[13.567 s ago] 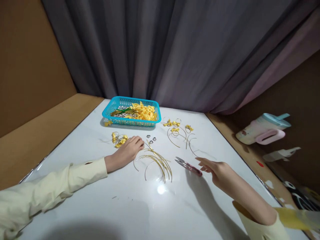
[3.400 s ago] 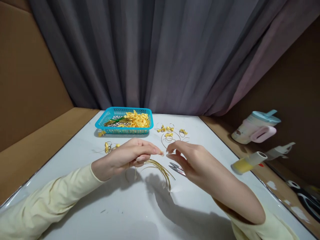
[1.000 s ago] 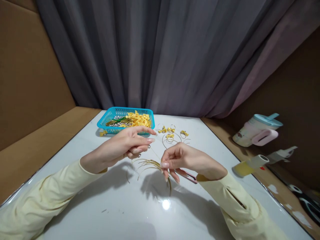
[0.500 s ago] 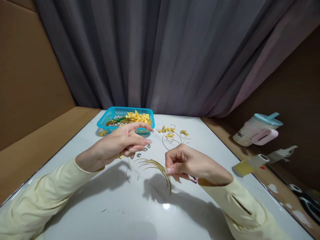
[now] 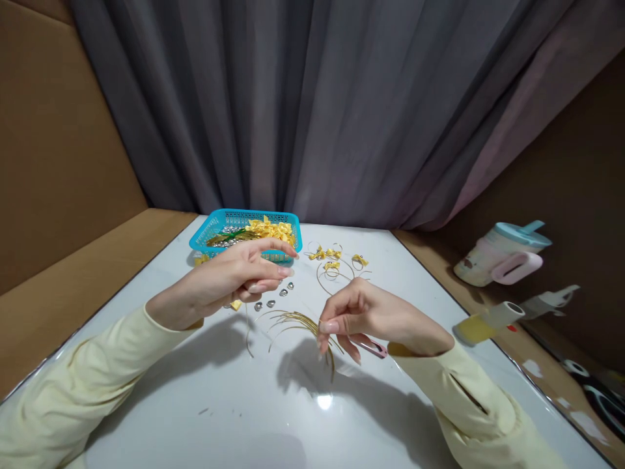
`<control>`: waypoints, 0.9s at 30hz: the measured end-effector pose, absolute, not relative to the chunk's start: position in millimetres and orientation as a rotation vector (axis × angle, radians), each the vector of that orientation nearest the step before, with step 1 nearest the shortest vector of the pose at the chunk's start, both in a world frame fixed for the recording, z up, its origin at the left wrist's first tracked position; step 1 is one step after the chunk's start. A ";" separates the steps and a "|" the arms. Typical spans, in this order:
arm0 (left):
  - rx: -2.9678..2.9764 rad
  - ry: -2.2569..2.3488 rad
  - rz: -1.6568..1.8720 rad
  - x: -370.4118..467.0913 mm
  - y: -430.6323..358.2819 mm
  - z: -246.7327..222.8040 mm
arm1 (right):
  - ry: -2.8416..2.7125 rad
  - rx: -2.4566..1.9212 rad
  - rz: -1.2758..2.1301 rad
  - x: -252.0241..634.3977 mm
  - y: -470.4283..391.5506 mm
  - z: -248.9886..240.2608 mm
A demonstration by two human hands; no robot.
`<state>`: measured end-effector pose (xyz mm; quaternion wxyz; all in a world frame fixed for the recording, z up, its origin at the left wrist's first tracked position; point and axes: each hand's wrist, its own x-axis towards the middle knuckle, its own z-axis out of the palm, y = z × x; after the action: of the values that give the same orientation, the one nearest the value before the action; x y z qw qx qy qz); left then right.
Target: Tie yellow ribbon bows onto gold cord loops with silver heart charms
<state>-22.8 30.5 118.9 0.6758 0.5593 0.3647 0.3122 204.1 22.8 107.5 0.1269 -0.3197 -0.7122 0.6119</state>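
Note:
My left hand (image 5: 239,273) hovers above the table left of centre, index finger stretched out, thumb pressed towards the curled fingers. What they pinch, if anything, is hidden. A thin curved wire (image 5: 248,335) runs down from behind it; whether it is held I cannot tell. My right hand (image 5: 356,319) is closed, thumb and index together over a fan of gold wires (image 5: 297,319). Its lower fingers keep a pink-handled tool (image 5: 375,348) against the palm. Several silver heart-shaped pieces (image 5: 270,303) lie between the hands. A yellow bow (image 5: 236,305) is partly covered by my left hand.
A blue basket (image 5: 294,228) at the back holds yellow bows, silver pieces and gold wire. Bows on wire rings (image 5: 332,266) lie behind my right hand. Along the right side are a lidded cup (image 5: 498,254), a yellow tape roll (image 5: 481,327) and a small bottle (image 5: 547,301).
My left hand has shifted slightly left and up, uncovering more silver pieces. My right fingertips have moved a little left over the wires, and more of the pink-handled tool shows.

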 end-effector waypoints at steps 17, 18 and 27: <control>1.248 0.875 0.704 -23.3 32.0 123.5 | -2.102 -0.990 1.842 205.0 20.3 109.2; 1.249 0.876 0.701 -23.8 32.3 123.5 | -2.108 -0.999 1.851 205.5 20.2 108.9; 1.287 0.850 0.731 -31.1 32.5 127.1 | -2.073 -0.910 1.888 206.5 19.2 113.7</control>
<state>-31.1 32.5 127.1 0.6575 0.5680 0.3752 0.3229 206.5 19.2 113.7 0.0965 -0.3074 -0.6998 0.6375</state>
